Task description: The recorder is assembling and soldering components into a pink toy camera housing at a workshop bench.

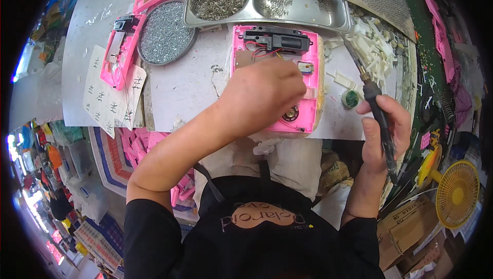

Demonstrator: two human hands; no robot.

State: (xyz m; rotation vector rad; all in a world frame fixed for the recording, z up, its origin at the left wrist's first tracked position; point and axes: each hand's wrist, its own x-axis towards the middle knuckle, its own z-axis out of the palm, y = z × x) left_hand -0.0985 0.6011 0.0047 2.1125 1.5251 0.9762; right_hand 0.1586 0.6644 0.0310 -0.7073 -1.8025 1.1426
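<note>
A pink plastic housing lies face-up at the table's near edge. Inside it are a black module, thin red wires, a small metal part and a round part. My left hand reaches across the housing with its fingers curled and pressed together; whatever they pinch is hidden beneath the hand. To the right, my right hand grips a soldering iron by its black handle, wrapped in dark tape. Its metal shaft points up and left, toward the white plastic parts, apart from the housing.
Behind the housing stands a metal compartment tray of small metal pieces. Left of it are a round dish of screws and another pink housing. White plastic parts and a small green pot lie right; a yellow fan stands beyond.
</note>
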